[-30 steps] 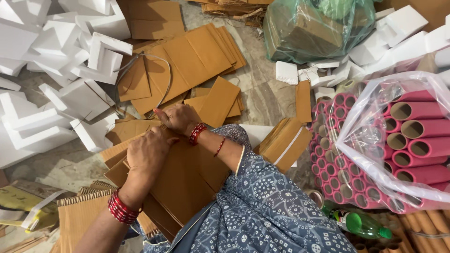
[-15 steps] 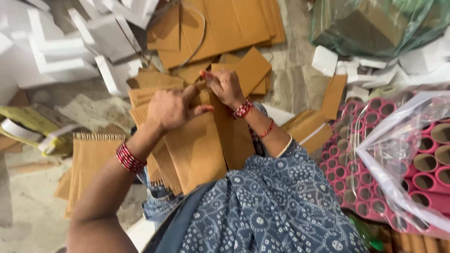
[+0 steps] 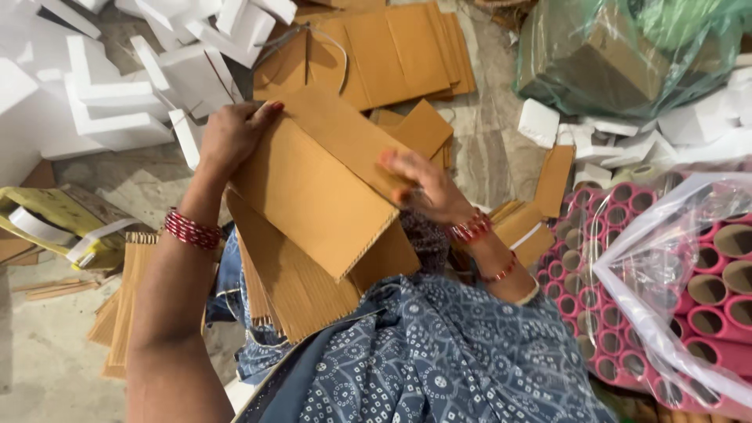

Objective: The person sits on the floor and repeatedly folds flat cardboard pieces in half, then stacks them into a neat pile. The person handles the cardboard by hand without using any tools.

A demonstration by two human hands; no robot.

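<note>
Cardboard sheet (image 3: pixel 313 192) now lifted and tilted (tan, corrugated edge), both hands, left (image 3: pixel 231 137) and right (image 3: pixel 423 188), clasped around it.

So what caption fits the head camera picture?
Two hands, left hand and right hand, hold a brown cardboard sheet above a lap.
</note>
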